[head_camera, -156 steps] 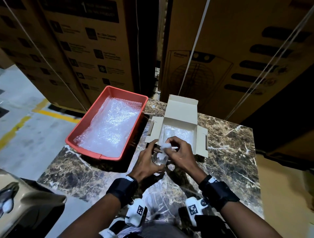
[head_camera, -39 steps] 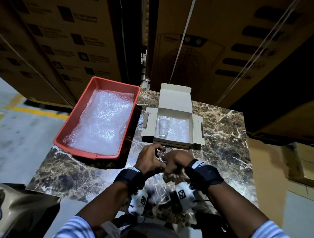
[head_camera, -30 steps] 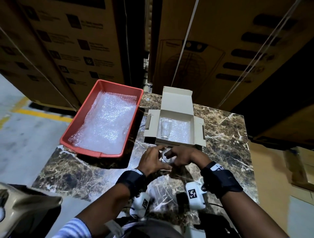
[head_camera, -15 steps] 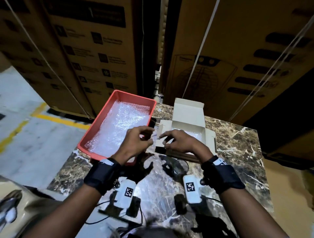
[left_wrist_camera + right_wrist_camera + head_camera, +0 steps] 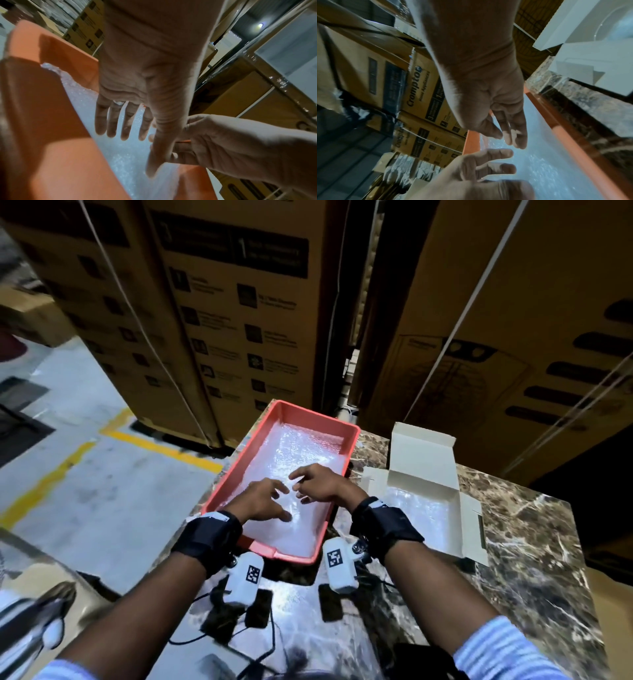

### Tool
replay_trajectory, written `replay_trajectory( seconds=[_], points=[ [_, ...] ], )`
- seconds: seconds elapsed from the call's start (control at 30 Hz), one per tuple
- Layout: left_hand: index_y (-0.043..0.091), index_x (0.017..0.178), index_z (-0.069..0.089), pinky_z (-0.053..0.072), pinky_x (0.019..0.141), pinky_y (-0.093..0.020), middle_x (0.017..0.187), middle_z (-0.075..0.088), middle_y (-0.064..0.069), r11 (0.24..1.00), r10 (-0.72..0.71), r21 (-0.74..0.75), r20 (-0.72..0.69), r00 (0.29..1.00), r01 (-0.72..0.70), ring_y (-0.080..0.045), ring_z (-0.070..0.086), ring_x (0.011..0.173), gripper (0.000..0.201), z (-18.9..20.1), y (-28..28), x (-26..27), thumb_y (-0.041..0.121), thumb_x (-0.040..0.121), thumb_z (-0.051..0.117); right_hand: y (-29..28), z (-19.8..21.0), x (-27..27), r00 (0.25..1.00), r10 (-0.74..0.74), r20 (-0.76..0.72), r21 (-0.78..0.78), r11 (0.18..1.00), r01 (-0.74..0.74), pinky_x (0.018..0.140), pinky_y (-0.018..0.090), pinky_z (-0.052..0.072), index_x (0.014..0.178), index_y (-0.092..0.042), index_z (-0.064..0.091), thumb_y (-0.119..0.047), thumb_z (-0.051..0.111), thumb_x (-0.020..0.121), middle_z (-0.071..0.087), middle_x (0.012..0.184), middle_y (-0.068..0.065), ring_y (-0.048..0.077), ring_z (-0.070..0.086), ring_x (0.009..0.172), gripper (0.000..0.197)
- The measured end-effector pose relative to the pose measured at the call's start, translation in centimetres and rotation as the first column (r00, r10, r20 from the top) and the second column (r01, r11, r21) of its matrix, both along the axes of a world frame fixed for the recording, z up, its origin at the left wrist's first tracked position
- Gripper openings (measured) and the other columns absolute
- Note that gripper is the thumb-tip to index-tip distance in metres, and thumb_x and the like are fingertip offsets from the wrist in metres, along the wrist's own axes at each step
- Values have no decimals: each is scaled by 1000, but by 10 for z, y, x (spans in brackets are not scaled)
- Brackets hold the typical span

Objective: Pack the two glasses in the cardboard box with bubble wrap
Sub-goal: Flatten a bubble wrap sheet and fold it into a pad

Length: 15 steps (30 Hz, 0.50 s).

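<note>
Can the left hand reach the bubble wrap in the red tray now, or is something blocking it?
Probably yes. The left hand hovers open over the bubble wrap inside the red tray. Only the right hand is beside it, not underneath.
</note>
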<state>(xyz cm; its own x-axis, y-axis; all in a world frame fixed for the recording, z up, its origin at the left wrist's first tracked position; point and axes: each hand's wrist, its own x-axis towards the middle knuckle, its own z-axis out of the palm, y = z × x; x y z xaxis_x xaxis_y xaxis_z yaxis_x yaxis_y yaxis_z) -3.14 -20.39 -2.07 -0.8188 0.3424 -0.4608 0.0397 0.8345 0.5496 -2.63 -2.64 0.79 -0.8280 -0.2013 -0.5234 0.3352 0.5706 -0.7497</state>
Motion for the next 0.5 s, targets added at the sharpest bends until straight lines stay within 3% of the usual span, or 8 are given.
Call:
replay_trajectory(
  seconds=[0.07,0.13,0.27,0.37,0.43,0.5],
  points=[
    [28,136,56,49,97,-30,128,61,-1,995,-61,-67,95,994,67,-20,60,115,79,-5,1,-3,40,68,94,-4,-6,-3,997,-57,53,-54,997,60,84,35,57,139,-2,56,3,48,99,62,109,19,22,62,88,41],
    [32,129,59,51,99,-33,127,61,-1,980,-128,-135,150,980,148,-20,60,113,79,-9,2,-5,46,61,97,-4,-12,-5,989,-106,99,-78,990,114,83,38,56,137,-3,55,3,46,99,59,105,17,21,59,83,39],
    [22,101,75,56,89,-31,106,71,-1,938,-245,-213,152,958,273,-22,68,100,46,-19,4,-2,37,63,96,-1,-18,-7,976,-157,149,-137,975,178,79,37,58,136,-6,56,1,52,100,59,101,14,22,60,86,37],
    [22,80,77,60,82,-35,92,77,-3,935,-268,-211,107,957,286,-23,72,89,15,-25,2,-2,27,72,89,1,-18,-6,973,-180,142,-197,959,206,78,34,59,135,-5,56,-2,55,100,61,99,13,22,62,88,36],
    [24,75,74,60,81,-36,89,78,-4,938,-276,-192,87,957,288,-22,73,87,9,-23,0,-5,25,78,82,2,-19,-5,976,-187,107,-191,960,205,83,37,59,132,-7,59,-3,56,99,62,105,14,22,64,92,33],
    [19,80,77,57,83,-35,89,78,-4,949,-273,-142,85,958,283,-21,71,86,6,-17,-1,-8,23,84,76,2,-16,-4,982,-174,73,-177,967,184,86,37,59,125,-9,63,-3,54,99,64,108,15,22,66,94,29]
  ],
)
